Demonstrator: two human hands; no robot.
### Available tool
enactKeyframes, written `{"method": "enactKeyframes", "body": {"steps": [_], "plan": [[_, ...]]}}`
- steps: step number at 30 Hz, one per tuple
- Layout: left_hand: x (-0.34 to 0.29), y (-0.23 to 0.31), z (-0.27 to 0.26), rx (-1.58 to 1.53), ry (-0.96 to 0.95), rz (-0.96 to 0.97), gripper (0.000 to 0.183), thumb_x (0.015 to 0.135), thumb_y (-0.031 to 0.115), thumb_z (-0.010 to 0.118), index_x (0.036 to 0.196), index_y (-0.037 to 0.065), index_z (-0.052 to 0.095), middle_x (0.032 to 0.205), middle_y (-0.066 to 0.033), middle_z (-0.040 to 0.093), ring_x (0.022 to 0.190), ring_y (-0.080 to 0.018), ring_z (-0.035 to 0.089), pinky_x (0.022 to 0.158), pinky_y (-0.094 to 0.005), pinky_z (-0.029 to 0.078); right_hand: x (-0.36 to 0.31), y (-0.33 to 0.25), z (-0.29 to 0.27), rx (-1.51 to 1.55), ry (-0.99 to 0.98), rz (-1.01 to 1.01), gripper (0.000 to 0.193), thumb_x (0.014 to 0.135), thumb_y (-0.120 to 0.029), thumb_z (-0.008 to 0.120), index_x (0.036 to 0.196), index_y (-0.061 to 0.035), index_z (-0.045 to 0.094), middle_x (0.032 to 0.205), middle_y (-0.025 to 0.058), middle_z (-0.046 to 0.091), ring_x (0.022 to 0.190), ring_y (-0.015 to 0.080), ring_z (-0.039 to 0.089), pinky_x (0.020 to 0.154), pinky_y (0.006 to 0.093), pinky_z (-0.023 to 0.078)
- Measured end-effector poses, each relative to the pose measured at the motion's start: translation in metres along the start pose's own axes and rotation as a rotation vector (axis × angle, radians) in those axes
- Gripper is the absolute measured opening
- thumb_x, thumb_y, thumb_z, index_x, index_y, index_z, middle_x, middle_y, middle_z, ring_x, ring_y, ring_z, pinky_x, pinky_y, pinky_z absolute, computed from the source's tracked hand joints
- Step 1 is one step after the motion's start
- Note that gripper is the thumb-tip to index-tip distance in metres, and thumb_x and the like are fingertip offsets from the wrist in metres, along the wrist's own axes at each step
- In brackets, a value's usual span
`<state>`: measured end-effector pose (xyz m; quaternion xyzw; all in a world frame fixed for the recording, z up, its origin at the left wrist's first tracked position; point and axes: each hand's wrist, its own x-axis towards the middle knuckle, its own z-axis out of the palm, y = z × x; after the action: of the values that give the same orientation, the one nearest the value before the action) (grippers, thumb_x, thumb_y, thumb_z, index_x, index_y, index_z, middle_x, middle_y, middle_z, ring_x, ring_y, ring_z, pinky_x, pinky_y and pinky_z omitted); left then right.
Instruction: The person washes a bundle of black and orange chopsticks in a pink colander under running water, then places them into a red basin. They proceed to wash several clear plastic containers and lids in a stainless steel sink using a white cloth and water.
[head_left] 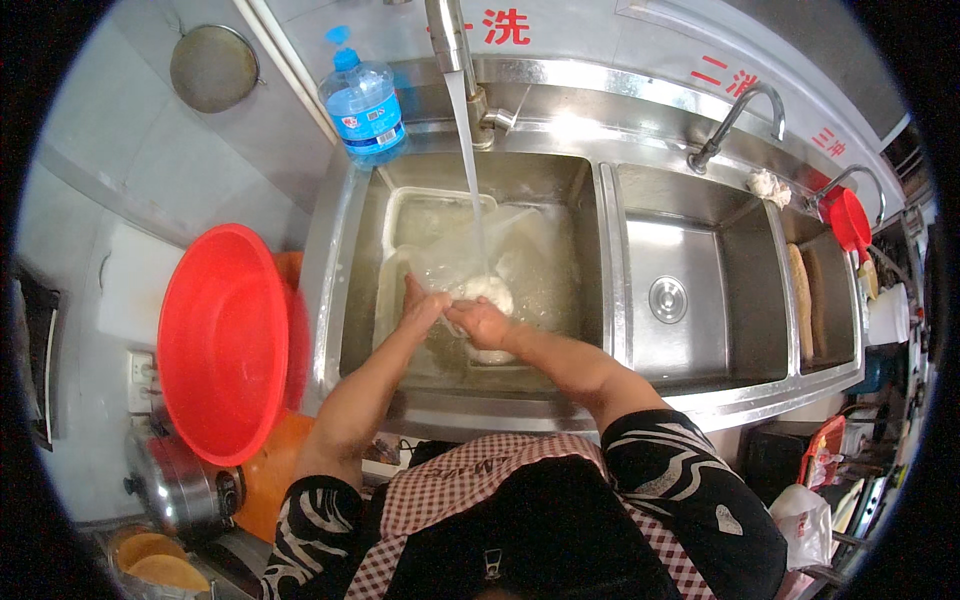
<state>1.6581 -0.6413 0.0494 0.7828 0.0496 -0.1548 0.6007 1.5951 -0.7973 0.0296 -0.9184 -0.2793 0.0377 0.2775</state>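
Both hands were over the left basin (pixel 588 250) of a steel sink, a little nearer its near edge than its far one. The right hand (pixel 482 325) had its grip curled on a white wad (pixel 489 292), which showed at the far side of the knuckles. The left hand (pixel 426 308) met the right one's fingertips; whether its grip was wide, narrow or holding part of the wad, I could not tell. From a faucet (pixel 450 42) at the basin's far edge, a stream of water (pixel 468 150) fell just beyond the wad into cloudy water. A pale rectangular container (pixel 438 193) lay partly in that water toward the far left corner. At the sink's far left corner stood a blue pump bottle (pixel 362 112), and outside the left edge a red tub (pixel 222 345) leaned on its side.
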Motion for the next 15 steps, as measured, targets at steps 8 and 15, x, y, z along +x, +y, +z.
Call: {"method": "enactKeyframes", "body": {"steps": [8,15], "plan": [[-0.003,0.021,-0.019,0.212,-0.053,-0.01,0.081,0.059,0.012,0.064,0.129,-0.002,0.028,0.113,-0.0198,0.05,0.106,-0.0332,0.051,0.09,-0.0387,0.042,-0.029,0.086,-0.007,-0.12,-0.094,0.44,0.052,0.065,-0.007,0.065,0.116,-0.0108,0.054,0.115,0.0122,0.055,0.108,0.0299,0.053,0.092,0.0399,0.042],[-0.026,0.082,-0.007,0.476,0.041,0.554,0.093,0.063,0.017,0.064,0.143,0.011,0.017,0.13,-0.0201,0.036,0.113,-0.0377,0.046,0.095,-0.0427,0.038,-0.007,0.072,-0.006,0.129,-0.221,0.161,0.056,0.068,-0.014,0.063,0.121,-0.0041,0.051,0.127,0.0186,0.049,0.119,0.0341,0.046,0.101,0.0393,0.037]]}}
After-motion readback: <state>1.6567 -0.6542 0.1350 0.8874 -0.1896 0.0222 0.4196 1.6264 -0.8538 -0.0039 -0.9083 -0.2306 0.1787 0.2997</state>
